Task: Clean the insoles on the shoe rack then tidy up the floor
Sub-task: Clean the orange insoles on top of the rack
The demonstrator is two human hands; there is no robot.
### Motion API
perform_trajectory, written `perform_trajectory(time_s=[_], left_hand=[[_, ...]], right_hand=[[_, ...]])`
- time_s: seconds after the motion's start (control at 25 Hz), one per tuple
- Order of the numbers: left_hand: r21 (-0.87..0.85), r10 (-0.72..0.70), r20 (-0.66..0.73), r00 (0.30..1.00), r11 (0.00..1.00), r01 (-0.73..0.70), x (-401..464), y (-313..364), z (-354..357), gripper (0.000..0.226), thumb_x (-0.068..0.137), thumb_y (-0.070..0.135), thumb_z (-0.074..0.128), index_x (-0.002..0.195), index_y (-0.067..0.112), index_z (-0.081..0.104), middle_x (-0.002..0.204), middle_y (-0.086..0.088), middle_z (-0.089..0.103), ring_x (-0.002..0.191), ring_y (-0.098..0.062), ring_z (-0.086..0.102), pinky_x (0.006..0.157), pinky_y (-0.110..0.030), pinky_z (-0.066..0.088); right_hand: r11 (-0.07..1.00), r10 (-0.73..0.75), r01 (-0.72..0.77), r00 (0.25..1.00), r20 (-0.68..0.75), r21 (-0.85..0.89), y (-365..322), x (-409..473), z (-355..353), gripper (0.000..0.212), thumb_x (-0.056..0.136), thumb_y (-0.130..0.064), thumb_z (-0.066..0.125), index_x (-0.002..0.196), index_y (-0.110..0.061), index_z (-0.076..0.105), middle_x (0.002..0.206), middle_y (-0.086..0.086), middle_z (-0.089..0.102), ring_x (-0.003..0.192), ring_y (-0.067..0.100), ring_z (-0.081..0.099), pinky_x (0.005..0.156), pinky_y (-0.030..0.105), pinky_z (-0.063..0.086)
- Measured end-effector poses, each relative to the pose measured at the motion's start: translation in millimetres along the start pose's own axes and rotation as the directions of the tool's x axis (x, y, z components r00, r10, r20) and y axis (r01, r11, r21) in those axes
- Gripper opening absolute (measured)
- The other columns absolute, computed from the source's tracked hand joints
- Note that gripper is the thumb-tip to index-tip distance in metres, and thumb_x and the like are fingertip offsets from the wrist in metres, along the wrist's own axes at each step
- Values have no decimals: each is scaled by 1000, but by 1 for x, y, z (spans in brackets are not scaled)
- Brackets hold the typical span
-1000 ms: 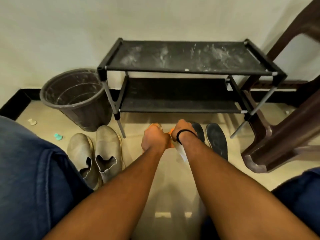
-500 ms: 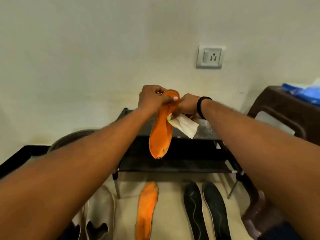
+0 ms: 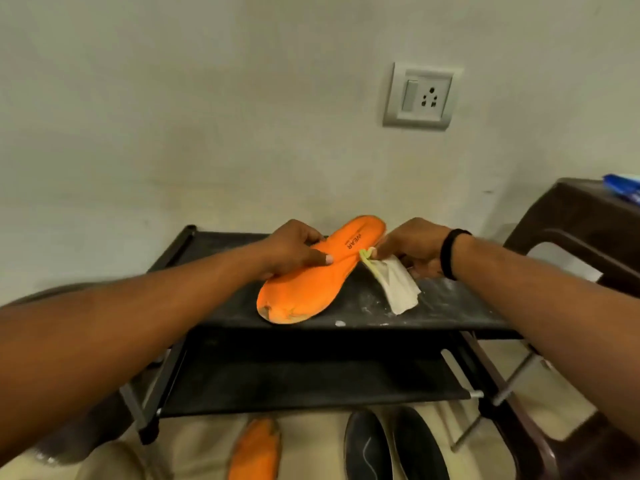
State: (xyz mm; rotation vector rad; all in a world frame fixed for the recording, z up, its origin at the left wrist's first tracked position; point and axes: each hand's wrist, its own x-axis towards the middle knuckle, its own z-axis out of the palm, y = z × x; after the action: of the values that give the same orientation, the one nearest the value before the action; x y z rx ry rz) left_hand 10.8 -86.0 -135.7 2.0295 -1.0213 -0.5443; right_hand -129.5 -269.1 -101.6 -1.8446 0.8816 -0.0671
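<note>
Lowered onto the shoe rack [image 3: 433,317], orange insole [image 3: 311,278] in left-hand grip [image 3: 291,249]; right hand [image 3: 415,251] pinches cloth [image 3: 394,285].

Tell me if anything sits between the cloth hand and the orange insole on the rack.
Nothing visible does. The right hand holds the white cloth right against the orange foam insole, which the left hand pins down.

Light: dim, warm, yellowish indoor cast
Wall [image 3: 173,116]: evenly lit, darker toward the corners
Shadows: soft, deepest under the shoe rack [image 3: 311,368]
Glare: none
Blur: forearms and lower edge smeared
Distortion: wide-angle stretch at the sides
</note>
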Motion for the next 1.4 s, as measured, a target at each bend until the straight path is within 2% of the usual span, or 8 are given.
perform_trajectory(time_s=[0.12, 0.24, 0.56, 0.68, 0.84, 0.96, 1.2, 1.4], left_hand=[[200, 11, 123, 992, 979, -36, 22, -9, -6, 46, 85, 35, 79, 127, 20, 69, 121, 2, 71, 102, -14, 68, 95, -33, 54], [305, 60, 17, 998, 950, -62, 32, -13, 0, 62, 77, 48, 82, 130, 19, 67, 105, 8, 65, 100, -12, 59, 90, -28, 47], [505, 140, -105, 985, 860, -69, 26, -16, 24, 58, 67, 65, 79, 105, 21, 79, 105, 6, 75, 88, -14, 68, 80, -40, 60], [592, 151, -134, 979, 805, -43, 24, -21, 35, 57, 70, 71, 71, 98, 22, 79, 103, 3, 73, 85, -19, 64, 77, -39, 58], [595, 191, -165, 968, 802, -57, 14, -27, 38, 57, 78, 69, 67, 114, 25, 75, 110, 2, 70, 102, -20, 62, 85, -41, 55], [611, 241, -183, 953, 787, -81, 8, -25, 36, 52, 82, 65, 66, 112, 24, 75, 105, 4, 72, 100, -17, 63, 81, -35, 54], [624, 254, -196, 947, 778, -80, 3, -21, 42, 42, 84, 61, 67, 96, 22, 77, 96, 0, 68, 96, -22, 61, 78, -37, 53], [641, 236, -155, 959, 763, -84, 1, -20, 43, 41, 87, 59, 64, 93, 21, 78, 103, -3, 63, 103, -25, 56, 81, -40, 50]], right_hand=[[975, -140, 116, 984, -113, -191, 9, 16, -22, 17, 78, 2, 74, 95, -2, 74, 93, 13, 72, 83, 24, 68, 70, 35, 58], [849, -353, 286, 933, -75, -443, 8, 25, -27, 15, 82, -1, 71, 92, -10, 77, 87, 3, 71, 77, 14, 63, 59, 23, 51], [434, -579, 443, 804, 134, -784, 14, 48, 7, 11, 85, -19, 73, 95, -18, 76, 96, 0, 69, 82, 10, 57, 72, 22, 42], [433, -587, 425, 802, 108, -795, 25, 47, 15, 16, 90, -18, 67, 102, -14, 76, 106, 5, 67, 85, 10, 52, 76, 23, 40], [487, -530, 425, 838, 129, -763, 26, 35, 20, 20, 90, -21, 65, 103, -10, 76, 108, 3, 64, 94, 13, 55, 84, 26, 46], [425, -522, 402, 841, 144, -811, 23, 34, 25, 22, 89, -29, 67, 100, -12, 76, 105, 2, 66, 95, 17, 60, 83, 29, 49], [551, -593, 355, 803, -55, -755, 23, 48, 27, 10, 86, -13, 66, 94, -13, 73, 99, 8, 71, 92, 23, 64, 78, 30, 50], [485, -558, 347, 830, 22, -803, 25, 46, 35, 18, 87, -8, 60, 98, -7, 75, 101, 12, 72, 94, 27, 65, 84, 33, 53]])
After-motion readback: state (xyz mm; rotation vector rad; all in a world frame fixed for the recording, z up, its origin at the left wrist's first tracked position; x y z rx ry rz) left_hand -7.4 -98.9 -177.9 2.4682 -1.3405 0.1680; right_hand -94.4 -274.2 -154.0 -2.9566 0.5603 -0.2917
